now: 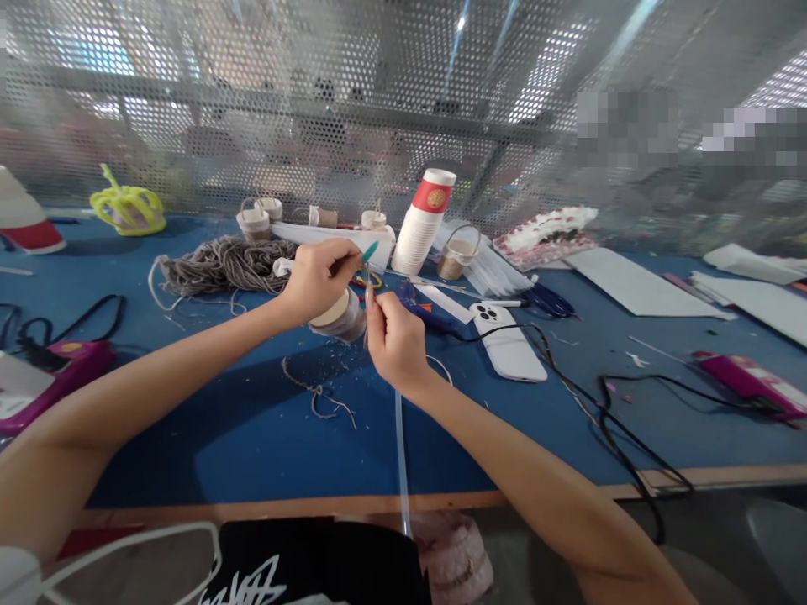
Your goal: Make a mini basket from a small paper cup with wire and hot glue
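Observation:
My left hand [320, 281] is closed in a pinch above the table, with a small teal pointed thing [371, 250] at its fingertips. Just right of it, my right hand [398, 338] is curled shut, its thumb and forefinger almost meeting the left fingertips; what it grips is too small to make out. A long translucent stick [402, 454] runs from below my right hand past the table's front edge; whether that hand holds it I cannot tell. Under both hands sits a round pale container [339, 318]. A blue glue gun [432, 318] lies right of my right hand.
Grey yarn [227, 267], stacked paper cups [424, 223] and a small handled basket [458, 255] stand behind. A white phone [509, 343] and black cable [621, 437] lie to the right. Magenta tools [750, 382] rest at either side. A twine scrap [319, 392] lies in front.

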The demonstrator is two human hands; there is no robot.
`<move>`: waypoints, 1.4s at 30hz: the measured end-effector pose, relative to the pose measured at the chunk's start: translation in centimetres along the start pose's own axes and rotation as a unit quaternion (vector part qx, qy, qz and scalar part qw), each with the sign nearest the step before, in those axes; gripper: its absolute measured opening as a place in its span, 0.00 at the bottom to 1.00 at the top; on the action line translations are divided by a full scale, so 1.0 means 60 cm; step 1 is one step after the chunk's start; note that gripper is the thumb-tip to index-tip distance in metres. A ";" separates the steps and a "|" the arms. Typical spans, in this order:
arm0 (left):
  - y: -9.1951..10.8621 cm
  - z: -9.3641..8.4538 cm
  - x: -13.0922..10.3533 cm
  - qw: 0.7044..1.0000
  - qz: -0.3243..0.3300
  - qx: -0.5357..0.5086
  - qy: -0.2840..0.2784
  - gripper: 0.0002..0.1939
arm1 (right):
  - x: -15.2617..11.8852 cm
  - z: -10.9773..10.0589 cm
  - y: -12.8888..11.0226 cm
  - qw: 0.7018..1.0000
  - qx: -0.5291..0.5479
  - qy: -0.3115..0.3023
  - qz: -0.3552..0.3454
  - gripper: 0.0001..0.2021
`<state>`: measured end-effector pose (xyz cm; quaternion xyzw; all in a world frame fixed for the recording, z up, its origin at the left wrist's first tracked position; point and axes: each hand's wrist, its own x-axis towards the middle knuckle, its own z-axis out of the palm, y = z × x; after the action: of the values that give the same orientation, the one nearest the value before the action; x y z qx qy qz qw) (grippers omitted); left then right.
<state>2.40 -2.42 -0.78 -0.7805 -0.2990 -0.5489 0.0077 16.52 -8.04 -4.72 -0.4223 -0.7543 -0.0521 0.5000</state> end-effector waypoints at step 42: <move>-0.006 -0.016 0.008 0.963 0.072 -0.092 -0.241 0.13 | 0.042 -0.044 0.054 0.991 -0.096 0.071 -0.053 0.10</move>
<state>1.51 -2.23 -0.10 -0.9064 -0.1833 -0.3679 -0.0976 20.26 -5.84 -2.47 -0.4229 -0.7299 -0.1802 0.5059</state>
